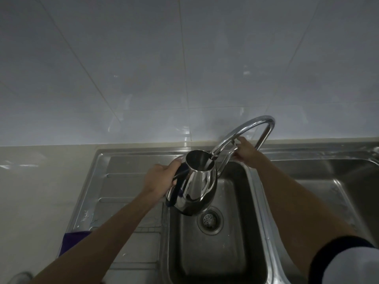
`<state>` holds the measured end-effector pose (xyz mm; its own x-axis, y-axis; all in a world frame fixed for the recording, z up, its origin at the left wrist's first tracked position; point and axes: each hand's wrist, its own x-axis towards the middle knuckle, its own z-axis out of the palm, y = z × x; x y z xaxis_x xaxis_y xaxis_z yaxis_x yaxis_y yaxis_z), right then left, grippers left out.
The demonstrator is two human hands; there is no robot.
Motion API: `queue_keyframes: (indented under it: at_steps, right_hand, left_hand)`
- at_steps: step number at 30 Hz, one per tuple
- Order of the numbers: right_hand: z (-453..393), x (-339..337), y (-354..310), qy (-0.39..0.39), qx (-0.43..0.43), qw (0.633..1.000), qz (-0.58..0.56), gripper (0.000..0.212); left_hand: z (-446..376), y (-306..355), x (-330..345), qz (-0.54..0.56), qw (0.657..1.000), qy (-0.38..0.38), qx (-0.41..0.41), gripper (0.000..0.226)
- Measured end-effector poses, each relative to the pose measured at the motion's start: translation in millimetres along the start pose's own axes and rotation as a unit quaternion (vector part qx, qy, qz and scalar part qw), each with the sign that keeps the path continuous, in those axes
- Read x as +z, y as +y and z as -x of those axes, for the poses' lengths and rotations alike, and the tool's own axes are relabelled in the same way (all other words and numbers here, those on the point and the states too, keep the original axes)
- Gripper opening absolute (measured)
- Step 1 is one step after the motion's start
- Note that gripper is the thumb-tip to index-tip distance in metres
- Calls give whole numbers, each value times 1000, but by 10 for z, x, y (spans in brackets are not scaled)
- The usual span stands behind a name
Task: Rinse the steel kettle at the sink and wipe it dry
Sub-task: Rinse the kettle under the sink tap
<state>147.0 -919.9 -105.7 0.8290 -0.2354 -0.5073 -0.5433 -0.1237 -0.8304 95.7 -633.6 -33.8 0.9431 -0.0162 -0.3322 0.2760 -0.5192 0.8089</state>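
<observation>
Gripping the dark handle, the left hand (162,177) is holding the steel kettle (194,185) under the tap spout (214,155), above the sink (215,253); the right hand (244,151) is closing around the tap lever. Polished steel looks slippery wet, so the handle is probably the safest hold.

The scene is dimly and evenly lit, with a grey-blue cast. Soft pale reflections are seen on the tiled wall (143,68) just above the sink (254,201). Bright glare is carried on the tap (246,128) and the kettle (196,189). Straight lines are bowed towards the edges. The lower corners below the sink are blurred.
</observation>
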Motion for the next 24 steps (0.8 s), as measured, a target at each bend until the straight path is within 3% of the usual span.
queue_keyframes:
  at_steps: [3,9,13,18,20,24]
  right_hand:
    - [2,-17,53,12,-1,1000,-15,41]
    - [287,41,108,139,-7,986,-87,32]
    - [622,91,275,169,-38,980,-97,24]
    - [1256,286,316,256,-74,943,-198,24]
    - [1541,452,336,235,-105,942,-214,14]
    - [1992,876,233,154,-172,958,-170,20]
  left_hand:
    - [13,-4,5,-11,1000,-8,2,61]
    - [67,-35,-41,-6,1000,-7,-2,60]
    - [119,-5,-44,-34,999,-6,5,57]
    - [288,-1,-79,-46,999,-9,19,54]
    - [402,-29,-139,-48,998,-15,25,55]
    - [674,-145,-320,1,999,0,32,58]
